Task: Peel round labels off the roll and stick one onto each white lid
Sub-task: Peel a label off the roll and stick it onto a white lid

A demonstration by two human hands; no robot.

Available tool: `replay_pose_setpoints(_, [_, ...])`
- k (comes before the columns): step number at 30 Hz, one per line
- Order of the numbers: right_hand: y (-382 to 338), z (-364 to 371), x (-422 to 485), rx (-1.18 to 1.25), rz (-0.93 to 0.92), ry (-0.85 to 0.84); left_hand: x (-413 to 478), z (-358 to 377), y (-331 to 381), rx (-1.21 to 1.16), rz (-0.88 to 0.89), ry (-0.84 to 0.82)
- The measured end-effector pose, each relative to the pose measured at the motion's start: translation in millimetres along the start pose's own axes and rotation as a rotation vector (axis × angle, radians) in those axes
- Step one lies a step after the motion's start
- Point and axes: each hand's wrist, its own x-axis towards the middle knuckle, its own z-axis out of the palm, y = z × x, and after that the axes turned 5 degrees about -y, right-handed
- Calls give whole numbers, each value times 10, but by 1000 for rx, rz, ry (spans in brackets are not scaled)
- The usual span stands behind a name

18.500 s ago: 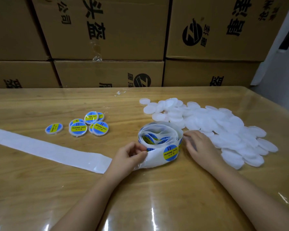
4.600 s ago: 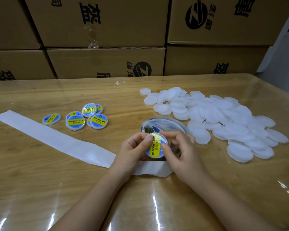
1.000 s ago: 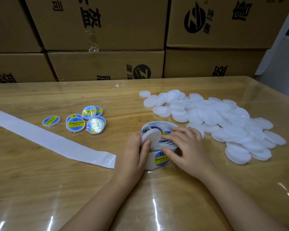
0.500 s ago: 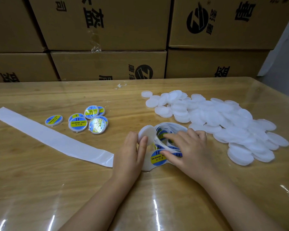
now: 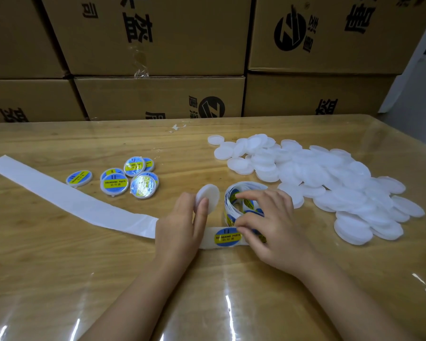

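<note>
Item, nearest: left hand [image 5: 180, 225], heel down on the backing strip, thumb and fingers gripping one blank lid [image 5: 207, 198] held on edge, clear of the table [image 5: 59, 267].

Item: right hand [image 5: 268, 225], fingers bent. The longer ones rest on the roll [image 5: 244, 200] and the thumb tip is at the right edge of the next label [image 5: 228, 236]. I cannot tell whether it has that edge pinched yet.

Changed: seconds ago both hands were pressing a label onto a lid. That lid is gone from the hands, a fresh one has been picked up, and within the last second the strip has been drawn out so the label lies flat and face up instead of on the roll's curve. That reads as one lid finished and the next peel about to begin.

Item, left: spent backing strip [image 5: 71, 200], white and bare, trailing toward the table edge.

Item, beyond it: labelled lids [image 5: 123, 178], a small loose cluster that is one larger than before.

Item, right: pile of white lids [image 5: 330, 183], many and overlapping — most of the job is still to do.

Containers: none hold the lids, which lie loose on the table. Farthest back are stacked cardboard boxes [image 5: 158, 33], all closed — contents unseen.
</note>
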Motion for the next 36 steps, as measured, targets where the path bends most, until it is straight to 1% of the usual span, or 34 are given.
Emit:
replay_pose_setpoints(3, [-28,6,6,-10,-20,-14,31,-37,-3,234,303,55])
replay_pose_setpoints(5, [-38,1,6,-5,-32,-14,29,-31,0,290,417,67])
replay_pose_setpoints(6, [-40,-5,3,4,-37,-15,24,-31,9,295,418,75])
replay_pose_setpoints(8, [-39,-13,-2,22,-51,-17,3,-31,39,269,353,62])
replay_pose_setpoints(10, [-34,-11,-2,21,-63,-13,-29,-14,40,197,228,-9])
replay_pose_setpoints(12, [-30,-3,4,-10,-74,3,-32,15,28,53,46,-81])
replay_pose_setpoints(13, [-30,5,5,-36,-80,14,-32,34,4,-8,-13,-102])
replay_pose_setpoints(15, [-39,17,12,-84,-90,39,-22,65,-20,-81,-49,-106])
replay_pose_setpoints(17, [-60,18,17,-96,-109,64,-18,77,-26,-112,-52,-116])
replay_pose_setpoints(20, [-100,9,16,-57,-140,45,-36,84,-30,-73,-15,-143])
replay_pose_setpoints(23, [-113,-5,11,30,-123,10,-44,72,-15,-38,0,-155])
replay_pose_setpoints(26, [-138,-2,8,84,-112,8,-44,40,25,-10,20,-130])
replay_pose_setpoints(30, [-196,21,12,138,-105,24,-56,21,61,-68,66,-128])
replay_pose_setpoints(32, [-214,30,18,137,-108,35,-65,24,70,-117,87,-123])
replay_pose_setpoints(36, [-243,58,19,59,-114,52,-85,36,96,-145,137,-119])
